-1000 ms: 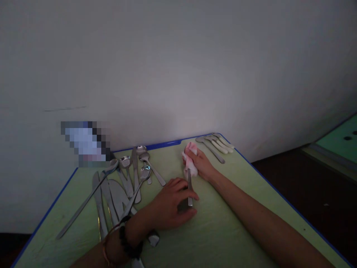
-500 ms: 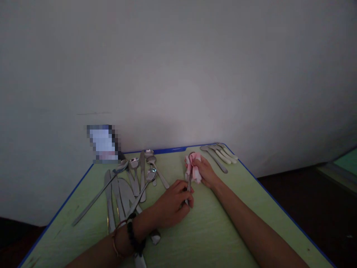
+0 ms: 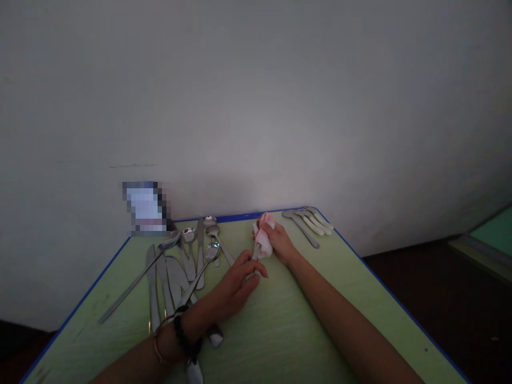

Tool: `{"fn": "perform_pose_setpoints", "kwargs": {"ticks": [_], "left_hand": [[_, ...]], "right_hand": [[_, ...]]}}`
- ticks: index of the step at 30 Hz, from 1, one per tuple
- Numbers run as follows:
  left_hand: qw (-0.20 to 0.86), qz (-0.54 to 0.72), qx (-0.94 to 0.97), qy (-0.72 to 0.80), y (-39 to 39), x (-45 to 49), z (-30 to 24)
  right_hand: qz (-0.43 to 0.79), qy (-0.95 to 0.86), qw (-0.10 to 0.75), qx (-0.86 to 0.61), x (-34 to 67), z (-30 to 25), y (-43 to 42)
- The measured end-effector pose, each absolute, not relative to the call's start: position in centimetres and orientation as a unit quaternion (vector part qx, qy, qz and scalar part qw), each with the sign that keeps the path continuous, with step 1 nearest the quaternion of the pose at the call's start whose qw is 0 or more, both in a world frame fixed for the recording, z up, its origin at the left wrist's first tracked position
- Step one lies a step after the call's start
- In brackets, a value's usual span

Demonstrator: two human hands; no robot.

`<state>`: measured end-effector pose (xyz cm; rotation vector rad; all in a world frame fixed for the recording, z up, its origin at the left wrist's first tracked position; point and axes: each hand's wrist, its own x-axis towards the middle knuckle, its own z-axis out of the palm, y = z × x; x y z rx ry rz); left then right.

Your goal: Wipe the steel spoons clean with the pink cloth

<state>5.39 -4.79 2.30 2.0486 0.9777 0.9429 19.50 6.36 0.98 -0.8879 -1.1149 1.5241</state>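
My right hand (image 3: pixel 280 242) is closed around a pink and white cloth (image 3: pixel 263 241), which is wrapped round the far end of a metal utensil (image 3: pixel 255 255). My left hand (image 3: pixel 237 285) pinches the near end of that same utensil against the green table (image 3: pixel 288 330). I cannot tell which kind of cutlery it is, since the cloth hides its head. A pile of steel knives and spoons (image 3: pixel 182 264) lies just left of my left hand.
Several pieces of cutlery with pale handles (image 3: pixel 310 221) lie in a row at the table's far right corner. A blurred-out object (image 3: pixel 144 209) stands at the far left by the white wall. The table has a blue edge (image 3: pixel 232 216).
Both hands and the utensil have shifted slightly left and away from me. The cloth has slid along the utensil toward my left hand, so less bare handle shows.
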Motion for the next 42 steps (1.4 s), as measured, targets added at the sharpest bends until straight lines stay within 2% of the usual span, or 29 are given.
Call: {"fn": "perform_pose_setpoints", "kwargs": {"ticks": [7, 12, 17, 22, 25, 28, 34, 42], "left_hand": [[0.345, 0.428, 0.749, 0.369, -5.0, 5.2, 2.7], [0.372, 0.428, 0.714, 0.41, -4.7, 5.7, 2.1], [0.343, 0.453, 0.704, 0.425, -4.4, 5.8, 2.0], [0.425, 0.381, 0.677, 0.465, -3.9, 5.7, 1.9], [0.445, 0.355, 0.671, 0.475, -3.6, 6.0, 1.8], [0.455, 0.356, 0.663, 0.475, -3.6, 6.0, 1.9], [0.407, 0.35, 0.712, 0.453, -4.4, 5.4, 2.4], [0.392, 0.264, 0.741, 0.477, -4.4, 6.1, 2.7]], "right_hand": [[0.689, -0.411, 0.499, -0.329, 19.5, 1.9, 6.6], [0.734, -0.356, 0.47, -0.337, 19.9, 1.9, 7.2], [0.764, -0.314, 0.47, -0.312, 20.2, 1.5, 7.8], [0.784, -0.294, 0.48, -0.262, 20.3, 1.3, 8.1], [0.78, -0.266, 0.51, -0.247, 20.6, 1.4, 8.3], [0.791, -0.257, 0.504, -0.233, 20.8, 1.6, 8.4], [0.798, -0.304, 0.47, -0.223, 20.7, 1.9, 8.1], [0.762, -0.361, 0.454, -0.289, 20.4, 1.3, 7.7]]}}
